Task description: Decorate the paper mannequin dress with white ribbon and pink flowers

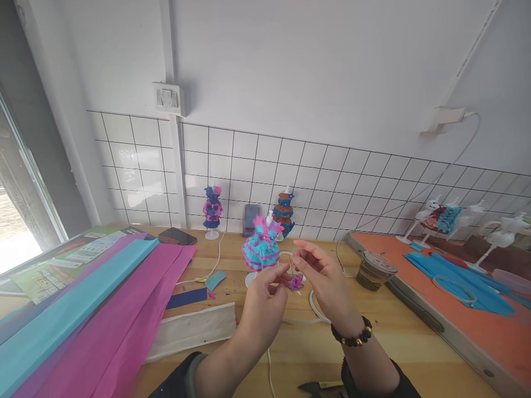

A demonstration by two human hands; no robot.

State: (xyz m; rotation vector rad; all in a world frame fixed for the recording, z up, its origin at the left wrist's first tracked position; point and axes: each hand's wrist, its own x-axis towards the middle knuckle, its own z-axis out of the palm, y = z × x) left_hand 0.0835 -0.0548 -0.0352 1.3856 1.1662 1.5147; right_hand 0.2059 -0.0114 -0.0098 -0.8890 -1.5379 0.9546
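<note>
My left hand (267, 298) is raised above the wooden table, its thumb and fingertips drawn together. Opposite it, my right hand (326, 276) is pinched, thumb against index finger; whatever either pinch holds is too small to make out. Just behind the hands stands a mini dress form in a turquoise and pink ruffled paper dress (261, 251) on a white base. Between and below my fingertips lies a small purple-pink crumpled paper piece (296, 282). A white ring (314, 303) lies partly behind my right hand.
Pink and turquoise crepe paper sheets (136, 298) cover the left side. Two dressed forms (213, 207) stand by the tiled wall. A lidded cup (375, 271) is right, beside an orange-topped surface (440, 293) with blue paper. Scissors (319, 386) lie at the front.
</note>
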